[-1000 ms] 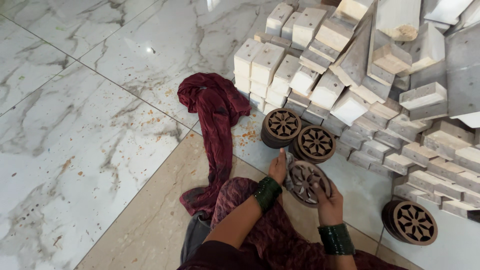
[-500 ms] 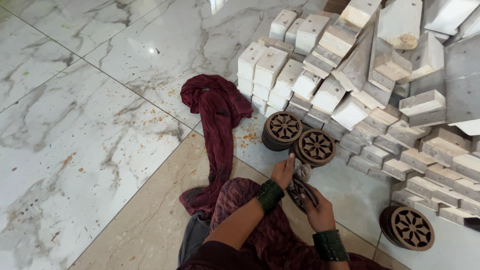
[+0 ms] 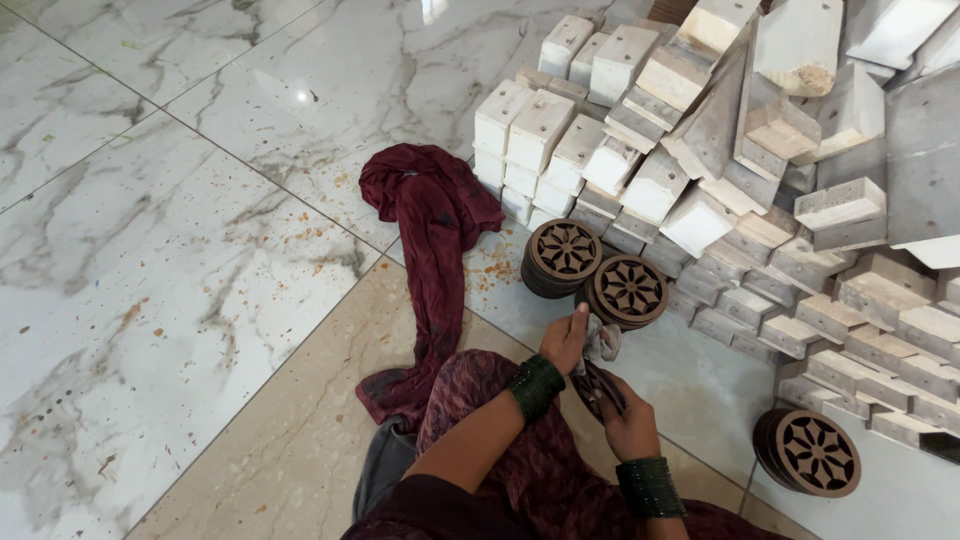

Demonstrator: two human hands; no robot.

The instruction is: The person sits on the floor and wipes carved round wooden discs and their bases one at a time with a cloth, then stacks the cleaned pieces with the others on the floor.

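Head view, looking down at a person seated on a marble-patterned tiled floor [image 3: 150,250]. The right hand [image 3: 630,420] grasps a round, dark brown wooden disc with a carved openwork flower pattern [image 3: 598,388], fingers curled around its lower edge. The disc is held above the lap, tilted steeply so that it appears nearly edge-on; its visible long axis runs from upper left to lower right, and its carved face turns up and to the left, toward the left hand [image 3: 566,338]. The left hand is closed on a small pale crumpled cloth [image 3: 602,340] and presses it at the disc's upper edge. Both wrists carry stacked dark green bangles [image 3: 536,386].

Just beyond the hands, two short stacks of like carved discs stand on the floor, faces up: the farther stack [image 3: 562,256] and the nearer stack [image 3: 626,292] touch each other. A third stack [image 3: 806,452] lies well apart at lower right. Behind the stacks rises a large heap of pale rectangular wooden blocks [image 3: 720,150], some in neat rows, others tumbled. A long maroon cloth [image 3: 432,230] trails across the floor from the heap toward the person's lap. Orange-brown specks are scattered over the nearby tiles.
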